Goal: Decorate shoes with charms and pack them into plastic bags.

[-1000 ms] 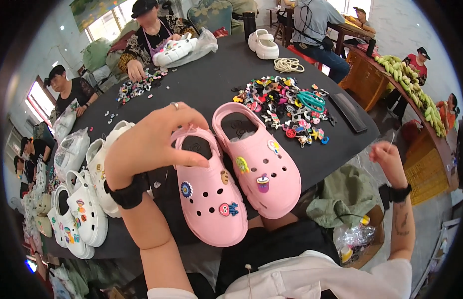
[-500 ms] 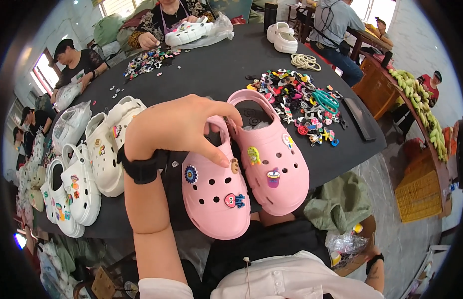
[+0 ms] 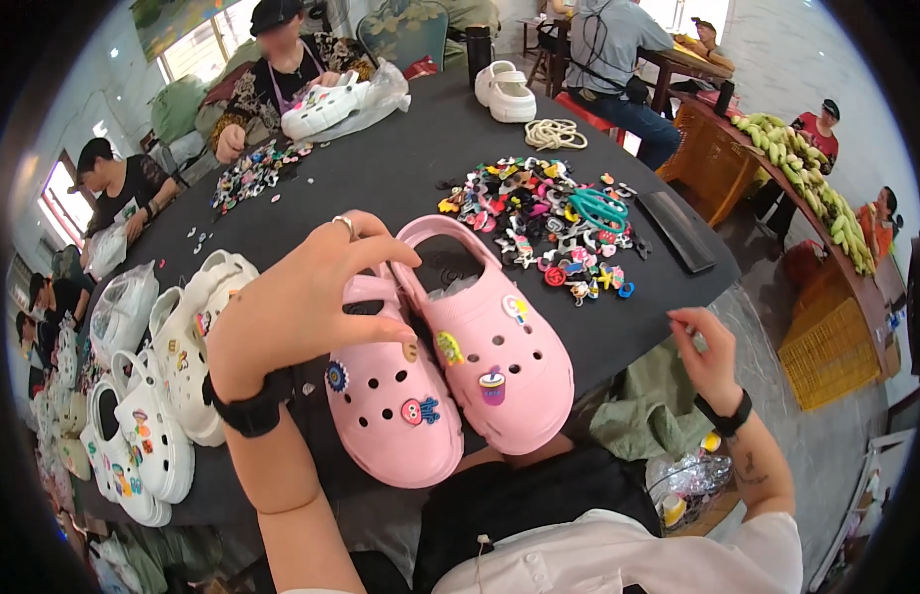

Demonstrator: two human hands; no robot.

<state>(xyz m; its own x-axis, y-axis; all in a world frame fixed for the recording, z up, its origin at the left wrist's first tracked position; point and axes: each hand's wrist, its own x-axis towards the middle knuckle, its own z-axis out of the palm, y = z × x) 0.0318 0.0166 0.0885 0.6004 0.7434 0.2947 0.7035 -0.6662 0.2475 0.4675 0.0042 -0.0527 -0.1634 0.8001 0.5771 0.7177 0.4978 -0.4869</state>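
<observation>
Nearest: right hand (image 3: 712,356) hanging off the table's near right edge, fingers loosely bent, thumb and index close together; cannot tell whether anything is between them. Half a second ago it was reaching low by the box of plastic wrap (image 3: 687,477); now it is coming up again, staying well apart from the footwear. Reading: only the left hand is attending to the pair at present.

Left pink clog (image 3: 395,450) and right pink clog (image 3: 524,416) lying side by side at the near edge, toes toward the wearer, each carrying three charms. Left hand (image 3: 287,302) curving over the left clog's heel, index reaching the straps where the clogs are meeting, thumb spread away above the upper; other fingertips hidden, so cannot tell the grip.

Left: white clogs (image 3: 163,450) standing in a row, also decorated.

Farther right: charm pile (image 3: 524,203) spreading across the dark table (image 3: 371,158), teal scissors (image 3: 600,210) lying on it, black strip (image 3: 677,233) beside.

Far: coiled rope (image 3: 556,135) resting near a plain white pair (image 3: 509,99); a co-worker (image 3: 291,69) holding another white clog (image 3: 321,111).
</observation>
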